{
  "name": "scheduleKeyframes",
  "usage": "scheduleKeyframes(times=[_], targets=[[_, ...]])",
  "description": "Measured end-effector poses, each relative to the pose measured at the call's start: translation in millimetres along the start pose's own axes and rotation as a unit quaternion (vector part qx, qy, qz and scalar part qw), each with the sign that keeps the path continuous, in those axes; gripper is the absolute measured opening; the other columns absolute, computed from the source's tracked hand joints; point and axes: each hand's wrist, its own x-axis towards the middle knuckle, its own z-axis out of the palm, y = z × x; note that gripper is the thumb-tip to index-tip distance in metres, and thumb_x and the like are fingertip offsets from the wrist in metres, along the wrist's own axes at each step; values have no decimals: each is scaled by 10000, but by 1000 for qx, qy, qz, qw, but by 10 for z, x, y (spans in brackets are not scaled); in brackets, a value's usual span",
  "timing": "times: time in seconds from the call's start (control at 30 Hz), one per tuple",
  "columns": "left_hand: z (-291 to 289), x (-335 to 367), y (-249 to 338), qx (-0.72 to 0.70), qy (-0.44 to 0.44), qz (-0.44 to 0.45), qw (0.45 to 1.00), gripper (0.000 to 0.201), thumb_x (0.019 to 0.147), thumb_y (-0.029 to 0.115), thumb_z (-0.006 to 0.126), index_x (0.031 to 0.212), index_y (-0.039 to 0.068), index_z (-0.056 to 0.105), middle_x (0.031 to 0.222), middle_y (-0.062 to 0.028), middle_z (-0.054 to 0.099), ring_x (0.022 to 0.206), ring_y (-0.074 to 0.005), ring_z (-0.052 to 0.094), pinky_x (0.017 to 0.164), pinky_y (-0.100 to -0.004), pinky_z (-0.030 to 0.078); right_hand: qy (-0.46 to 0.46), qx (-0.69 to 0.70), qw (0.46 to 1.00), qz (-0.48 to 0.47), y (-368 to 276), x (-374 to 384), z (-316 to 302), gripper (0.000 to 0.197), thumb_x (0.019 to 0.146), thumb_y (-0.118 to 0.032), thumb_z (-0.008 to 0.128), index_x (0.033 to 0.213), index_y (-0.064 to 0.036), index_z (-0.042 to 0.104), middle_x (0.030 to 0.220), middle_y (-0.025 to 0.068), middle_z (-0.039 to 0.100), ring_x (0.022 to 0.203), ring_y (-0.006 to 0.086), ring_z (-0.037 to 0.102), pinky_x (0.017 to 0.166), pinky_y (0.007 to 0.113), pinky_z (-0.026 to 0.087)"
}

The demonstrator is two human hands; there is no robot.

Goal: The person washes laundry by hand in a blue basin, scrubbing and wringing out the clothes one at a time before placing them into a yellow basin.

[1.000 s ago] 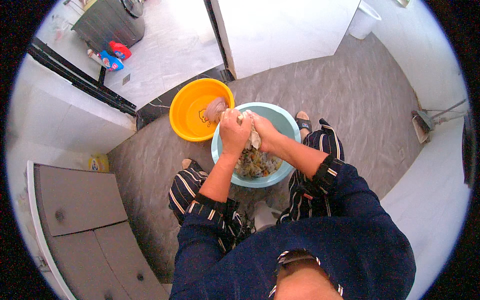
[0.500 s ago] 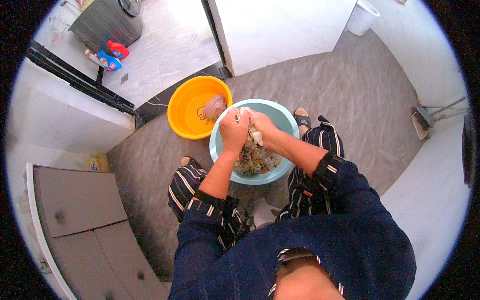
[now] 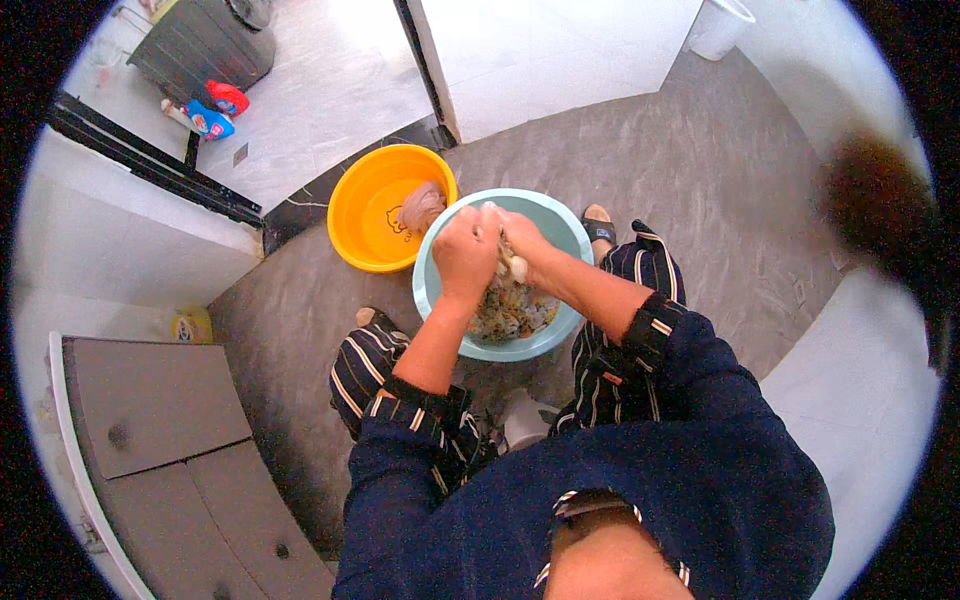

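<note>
Between my knees stands a light blue basin (image 3: 562, 218) holding a wet-looking, multicoloured patterned cloth (image 3: 512, 308). Both my hands are closed on a gathered part of it, raised above the rest. My left hand (image 3: 467, 255) and my right hand (image 3: 522, 242) meet near the basin's far left side, knuckles close together. A pale end of the bunched cloth pokes out below my right hand. The rest lies heaped in the basin. My palms and most fingertips are hidden.
An orange basin (image 3: 350, 225) with a pinkish cloth (image 3: 422, 206) touches or nearly touches the blue one. Bottles (image 3: 212, 121) stand beyond the doorway. A grey cabinet (image 3: 155, 400) is at left, a white bucket (image 3: 720, 28) at far right. A dark blur (image 3: 880, 200) covers the right side.
The whole view has shifted slightly. My hands stay closed on the cloth, its pale end a little changed in shape. A dark blur now hides the broom and dustpan at right.
</note>
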Motion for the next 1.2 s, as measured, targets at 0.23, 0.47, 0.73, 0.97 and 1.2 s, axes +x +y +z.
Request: scheduleKeyframes(times=[0.23, 0.47, 0.73, 0.97, 1.2], targets=[[54, -70, 55, 12, -31, 107, 994, 270, 819, 199, 606, 625, 51, 492, 564, -148, 516, 555, -354, 531, 533, -455, 397, -48, -112, 992, -45, 228, 589, -487, 310, 941, -333, 445, 956, -53, 576, 773, 52, 593, 661, 158, 545, 656, 329, 465], [106, 40, -204, -166, -113, -106, 974, 340, 843, 312, 627, 972, 9, 543, 864, -153, 605, 807, -268, 594, 728, -366, 459, -54, -49, 995, -72, -19, 264, -286, 296, 950, -331, 430, 1012, -63, 539, 946, 66, 605, 804, 177, 604, 733, 341, 504], [67, -100, -274, -246, -203, -153, 935, 549, 747, 166, 728, 1214, 18, 481, 1128, -96, 574, 1018, -168, 550, 888, -309, 436, -60, -57, 996, -25, -256, 47, -98, 402, 941, -439, 403, 843, -84, 564, 812, 52, 595, 750, 152, 558, 727, 302, 461], [-24, 23, -110, -260, -128, -202, 936, 408, 724, 99, 733, 1067, -20, 546, 982, -80, 628, 892, -145, 590, 792, -278, 473, 32, -229, 961, -152, -289, 264, -286, 458, 925, -471, 393, 947, -53, 578, 930, 71, 587, 876, 167, 529, 790, 340, 418], [-380, 254, 48, -581, -16, -257, 772, 337, 791, 19, 644, 1103, 22, 518, 1060, -85, 566, 905, -177, 598, 759, -267, 490, -147, -321, 935, -21, -127, 267, -259, 592, 953, -519, 286, 1220, -41, 513, 1187, 103, 558, 1033, 198, 556, 937, 338, 401]])
